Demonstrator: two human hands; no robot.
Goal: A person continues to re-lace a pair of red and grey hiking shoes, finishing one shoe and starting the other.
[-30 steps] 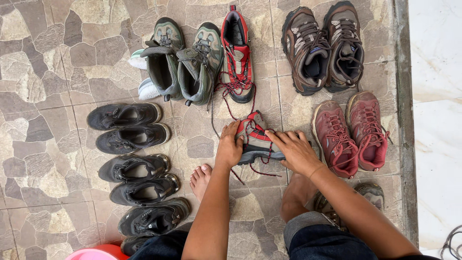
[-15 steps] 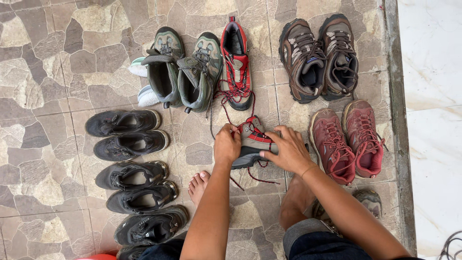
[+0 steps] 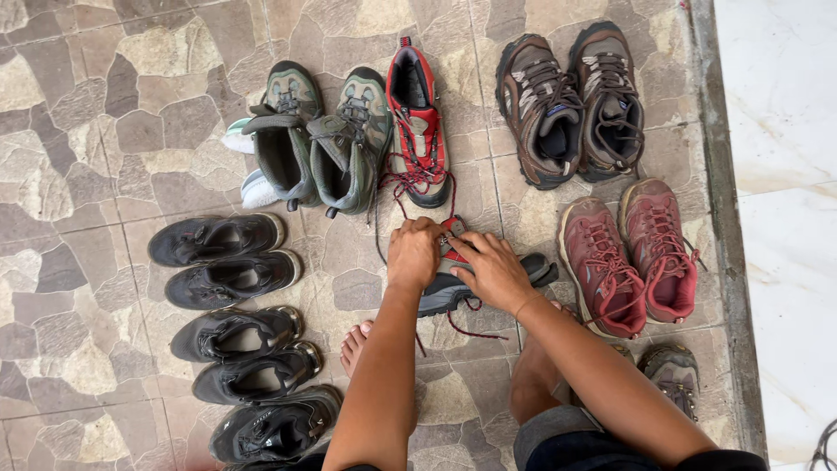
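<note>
Five black shoes (image 3: 228,262) are lined up at the left, toes pointing right, well apart from the work. Just right of them, an olive pair (image 3: 323,144) stands at the far side, with one red-and-grey shoe (image 3: 417,122) beside it, its dark red laces trailing toward the near side. At centre, the matching red-and-grey shoe (image 3: 462,279) is lying across the stone floor (image 3: 78,105), held by both hands. The left hand (image 3: 415,253) is clenched on the laces at the shoe's left part; the right hand (image 3: 493,272) is pressed over the upper, fingers curled on it. A bare foot (image 3: 356,344) is seen just near-left of the shoe. For a clean lacing job, the shoe is best kept pinned by the right hand while lace slack is pulled evenly, one eyelet at a time. Brown pair (image 3: 571,105) and maroon pair (image 3: 629,257) are parked at the right.
</note>
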